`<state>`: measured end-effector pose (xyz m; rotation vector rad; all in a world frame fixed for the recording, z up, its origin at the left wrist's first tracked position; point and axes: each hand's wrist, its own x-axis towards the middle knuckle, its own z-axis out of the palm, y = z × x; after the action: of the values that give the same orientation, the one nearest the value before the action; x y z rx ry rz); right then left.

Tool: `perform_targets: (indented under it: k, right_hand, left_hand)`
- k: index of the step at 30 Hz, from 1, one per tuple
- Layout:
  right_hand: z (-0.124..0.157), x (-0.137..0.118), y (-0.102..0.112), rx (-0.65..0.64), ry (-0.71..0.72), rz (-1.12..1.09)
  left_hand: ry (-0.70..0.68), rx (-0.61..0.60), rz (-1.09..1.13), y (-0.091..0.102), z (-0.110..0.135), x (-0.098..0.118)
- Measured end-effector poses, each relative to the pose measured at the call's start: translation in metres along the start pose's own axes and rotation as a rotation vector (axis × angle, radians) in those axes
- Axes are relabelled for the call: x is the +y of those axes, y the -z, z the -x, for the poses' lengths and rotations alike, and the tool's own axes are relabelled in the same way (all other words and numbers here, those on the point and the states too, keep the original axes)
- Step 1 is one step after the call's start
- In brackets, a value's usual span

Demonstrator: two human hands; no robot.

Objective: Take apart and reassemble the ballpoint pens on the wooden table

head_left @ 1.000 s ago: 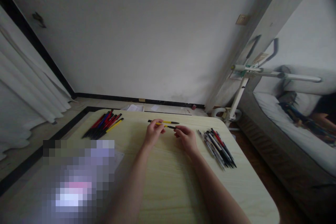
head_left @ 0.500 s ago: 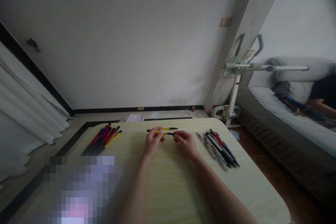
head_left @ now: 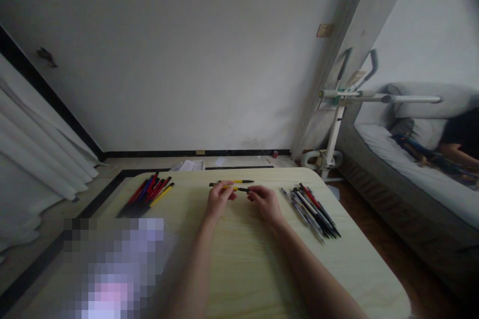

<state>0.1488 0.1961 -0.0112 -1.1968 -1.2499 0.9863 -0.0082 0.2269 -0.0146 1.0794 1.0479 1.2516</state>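
Between my two hands, over the far part of the table [head_left: 239, 259], is a yellow-and-black pen [head_left: 234, 189] lying nearly level. My left hand [head_left: 219, 199] has its fingers closed round the yellow barrel. With thumb and fingers pinched, my right hand [head_left: 266, 202] grips the black tip end. Just behind lies a second yellow-and-black pen [head_left: 241, 181], partly covered by my left hand. A bundle of black, clear, white and red pens [head_left: 312, 212] rests to the right of my right hand. Red, blue and yellow pens [head_left: 151, 192] are grouped at the far left.
A blurred-out patch [head_left: 116, 274] covers the table's near left. Beyond the far edge stand a wall [head_left: 194, 60] and a box with papers [head_left: 190, 165]. On the right are white exercise equipment [head_left: 335, 134] and a grey sofa [head_left: 374, 159] with a person [head_left: 462, 134] on it.
The view has shifted very slightly. Both hands keep the same hold on the pen, and the pen groups lie as before.
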Motion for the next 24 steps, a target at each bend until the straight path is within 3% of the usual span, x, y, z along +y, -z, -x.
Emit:
perform_targets:
  k: [7, 24]
  right_hand:
    - [-0.0019, 0.0044, 0.0033, -0.007, 0.019, -0.013]
    - [0.0002, -0.0035, 0.0013, -0.024, -0.108, -0.136]
  left_hand:
    - [-0.002, -0.046, -0.028, 0.0013, 0.0005, -0.0008]
    - [0.0, -0.052, -0.004, -0.0003, 0.002, 0.0013]
